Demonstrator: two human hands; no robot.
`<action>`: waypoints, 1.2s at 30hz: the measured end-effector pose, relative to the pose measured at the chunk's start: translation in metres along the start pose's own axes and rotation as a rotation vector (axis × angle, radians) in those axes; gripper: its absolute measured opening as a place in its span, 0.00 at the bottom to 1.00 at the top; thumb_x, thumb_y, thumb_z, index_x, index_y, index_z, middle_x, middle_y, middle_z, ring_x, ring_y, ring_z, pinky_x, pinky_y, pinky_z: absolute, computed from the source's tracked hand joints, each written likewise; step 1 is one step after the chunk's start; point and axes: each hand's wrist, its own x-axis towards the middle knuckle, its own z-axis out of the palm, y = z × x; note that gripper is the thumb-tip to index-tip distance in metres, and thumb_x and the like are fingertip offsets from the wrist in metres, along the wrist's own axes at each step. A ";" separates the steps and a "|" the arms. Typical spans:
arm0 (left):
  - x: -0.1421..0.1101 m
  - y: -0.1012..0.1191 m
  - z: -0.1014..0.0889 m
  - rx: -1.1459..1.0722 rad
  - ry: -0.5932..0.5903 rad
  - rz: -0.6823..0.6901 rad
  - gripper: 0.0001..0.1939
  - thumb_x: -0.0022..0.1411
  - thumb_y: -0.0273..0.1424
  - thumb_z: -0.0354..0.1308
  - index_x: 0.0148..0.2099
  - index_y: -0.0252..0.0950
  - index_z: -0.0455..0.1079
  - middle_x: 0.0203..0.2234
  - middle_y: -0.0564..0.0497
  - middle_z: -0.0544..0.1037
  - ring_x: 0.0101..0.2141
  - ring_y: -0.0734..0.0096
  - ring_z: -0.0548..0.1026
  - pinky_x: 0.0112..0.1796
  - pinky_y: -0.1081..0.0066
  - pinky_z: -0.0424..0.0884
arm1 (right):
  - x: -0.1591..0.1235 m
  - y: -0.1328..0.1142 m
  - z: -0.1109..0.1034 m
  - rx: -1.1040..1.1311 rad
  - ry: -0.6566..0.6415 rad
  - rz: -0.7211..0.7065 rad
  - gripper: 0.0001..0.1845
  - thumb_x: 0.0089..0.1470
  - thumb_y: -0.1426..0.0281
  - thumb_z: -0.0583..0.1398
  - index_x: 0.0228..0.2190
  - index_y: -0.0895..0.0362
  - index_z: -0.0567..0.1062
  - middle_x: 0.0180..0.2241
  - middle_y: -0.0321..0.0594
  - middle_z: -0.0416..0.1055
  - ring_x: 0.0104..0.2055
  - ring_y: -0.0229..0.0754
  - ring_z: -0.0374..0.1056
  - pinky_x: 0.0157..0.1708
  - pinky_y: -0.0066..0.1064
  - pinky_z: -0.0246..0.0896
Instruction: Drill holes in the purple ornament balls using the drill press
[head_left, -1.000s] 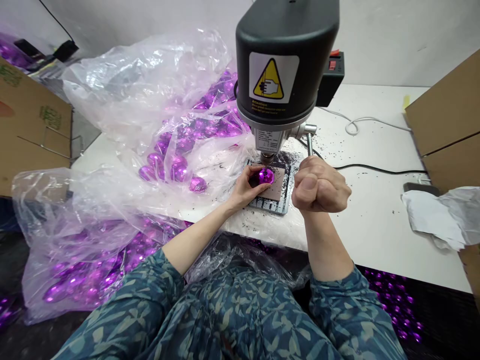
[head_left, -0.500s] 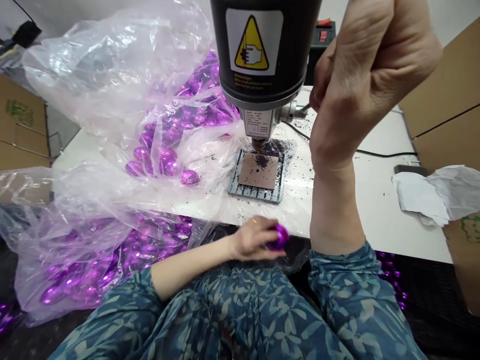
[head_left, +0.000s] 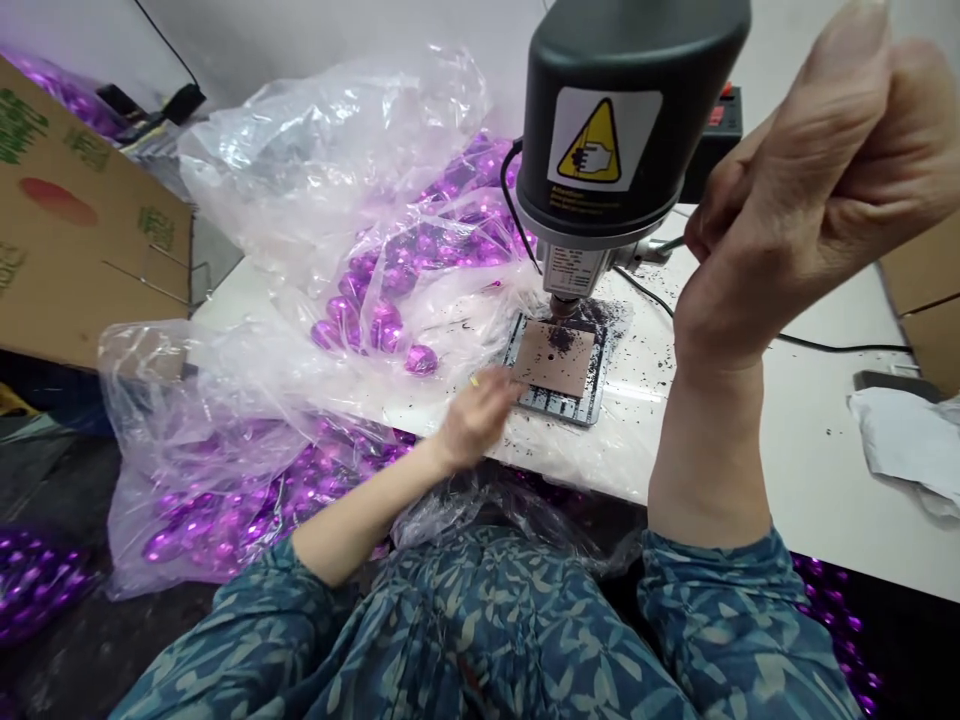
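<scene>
My right hand is raised at the upper right, its fingers wrapped round the feed lever of a black bench drill press. Beneath the drill head lies a slotted metal base with a brown square board on it. That board has a small hole and dark shavings on top. My left hand, smeared by motion, hovers near the base's left front corner. No ball shows in it, and its fingers are too blurred to read. The closest shiny purple ball sits on plastic up and left of that hand.
Clear plastic bags with many purple balls cover the table's left side and hang over its front edge. A cardboard box stands at left. White paper and a black cable lie at right on the white table.
My left hand carried a purple ball off the board toward my lap, then came back up to the table without it in sight. My right hand rose with the lever.
</scene>
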 end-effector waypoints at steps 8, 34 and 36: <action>0.069 -0.039 -0.103 0.697 -0.315 -0.301 0.21 0.74 0.43 0.64 0.59 0.34 0.77 0.46 0.34 0.86 0.59 0.33 0.80 0.62 0.41 0.74 | 0.000 0.005 0.001 0.042 0.024 -0.034 0.37 0.53 0.40 0.63 0.17 0.53 0.52 0.14 0.27 0.48 0.17 0.26 0.45 0.26 0.34 0.41; 0.117 -0.092 -0.261 0.454 0.742 -0.317 0.52 0.66 0.63 0.66 0.77 0.33 0.58 0.77 0.33 0.62 0.83 0.45 0.30 0.72 0.36 0.50 | -0.010 0.002 -0.017 -0.085 -0.073 0.012 0.35 0.68 0.48 0.60 0.19 0.54 0.54 0.16 0.26 0.54 0.17 0.26 0.51 0.22 0.29 0.46; 0.131 -0.095 -0.274 0.494 0.713 -0.341 0.53 0.69 0.64 0.63 0.77 0.29 0.57 0.77 0.31 0.62 0.82 0.47 0.23 0.68 0.37 0.51 | -0.010 0.001 -0.018 -0.079 -0.089 0.003 0.35 0.70 0.52 0.59 0.19 0.56 0.54 0.16 0.25 0.54 0.18 0.24 0.52 0.22 0.26 0.45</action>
